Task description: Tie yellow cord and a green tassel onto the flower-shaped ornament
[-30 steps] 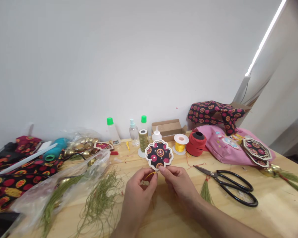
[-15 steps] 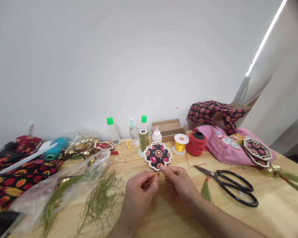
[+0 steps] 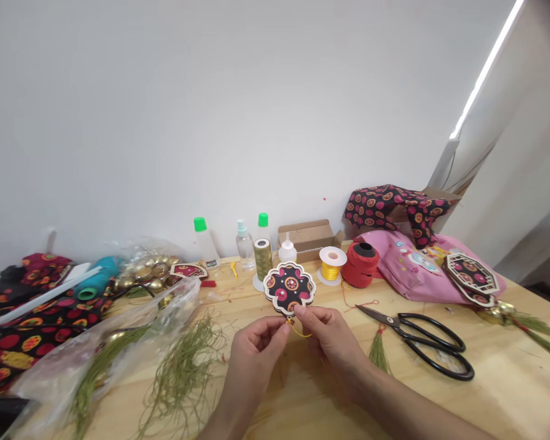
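Observation:
A scalloped pendant (image 3: 289,287), dark patterned fabric in a pale wooden rim, is held upright at the middle of the table. The thumb and fingers of my right hand (image 3: 332,339) grip its lower right edge. A thin yellow cord (image 3: 299,332) hangs in a curve from its lower tip. My left hand (image 3: 259,345) is closed, thumb and forefinger pinched at the top of that cord, just below the pendant. The fingers partly hide the knot. Black-handled scissors (image 3: 428,339) and a small green tassel (image 3: 379,351) lie to the right of my right hand.
Loose green threads (image 3: 183,366) and a clear plastic bag (image 3: 114,348) lie at left. Along the back stand a green thread spool (image 3: 263,260), a yellow cord spool (image 3: 332,269), a red cord roll (image 3: 360,266) and bottles. A pink bag (image 3: 394,269) sits right.
The yellow cord below the pendant now shows as a loop curving right, where before it ran down-left by my left fingers. My left fingers have shifted slightly; the right grip stays.

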Motion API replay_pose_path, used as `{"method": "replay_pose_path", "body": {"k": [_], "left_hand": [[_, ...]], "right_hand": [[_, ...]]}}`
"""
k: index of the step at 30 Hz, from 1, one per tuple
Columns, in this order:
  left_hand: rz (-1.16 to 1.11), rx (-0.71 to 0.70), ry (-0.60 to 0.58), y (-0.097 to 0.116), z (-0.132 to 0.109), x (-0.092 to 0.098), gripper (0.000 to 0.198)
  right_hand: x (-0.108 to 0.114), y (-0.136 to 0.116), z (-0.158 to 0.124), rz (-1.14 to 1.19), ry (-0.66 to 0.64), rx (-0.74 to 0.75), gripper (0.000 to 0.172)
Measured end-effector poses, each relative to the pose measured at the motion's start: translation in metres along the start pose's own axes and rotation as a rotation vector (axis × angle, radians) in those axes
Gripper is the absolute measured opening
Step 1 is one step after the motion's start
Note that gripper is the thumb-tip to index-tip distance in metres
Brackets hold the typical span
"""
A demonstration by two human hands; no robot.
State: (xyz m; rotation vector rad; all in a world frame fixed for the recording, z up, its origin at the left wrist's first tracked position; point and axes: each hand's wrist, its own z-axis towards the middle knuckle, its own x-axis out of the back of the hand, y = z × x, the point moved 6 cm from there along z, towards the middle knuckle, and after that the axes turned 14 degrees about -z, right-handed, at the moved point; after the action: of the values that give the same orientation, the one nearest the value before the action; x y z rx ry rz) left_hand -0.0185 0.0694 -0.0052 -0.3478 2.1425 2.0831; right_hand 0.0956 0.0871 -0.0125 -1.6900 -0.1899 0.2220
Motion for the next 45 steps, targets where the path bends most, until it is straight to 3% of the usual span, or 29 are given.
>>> {"method": "replay_pose_path", "body": {"k": [17, 23, 33, 45], "left_hand": [[0.372, -0.274, 0.048, 0.012, -0.008, 0.005, 0.015], [0.204, -0.119, 0.068, 0.01, -0.003, 0.003, 0.015], [-0.192, 0.22, 0.029, -0.011, -0.003, -0.001, 0.019], [-0.262, 0.276, -0.01, -0.015, -0.002, -0.005, 0.017]], "right_hand": [[0.0, -0.002, -0.001, 0.015, 0.024, -0.008, 0.038], [0.0, -0.002, 0.0, 0.005, 0.009, 0.005, 0.04], [0.0, -0.003, 0.001, 0.015, 0.006, 0.016, 0.039], [0.001, -0.002, 0.002, -0.074, 0.02, 0.023, 0.042]]}}
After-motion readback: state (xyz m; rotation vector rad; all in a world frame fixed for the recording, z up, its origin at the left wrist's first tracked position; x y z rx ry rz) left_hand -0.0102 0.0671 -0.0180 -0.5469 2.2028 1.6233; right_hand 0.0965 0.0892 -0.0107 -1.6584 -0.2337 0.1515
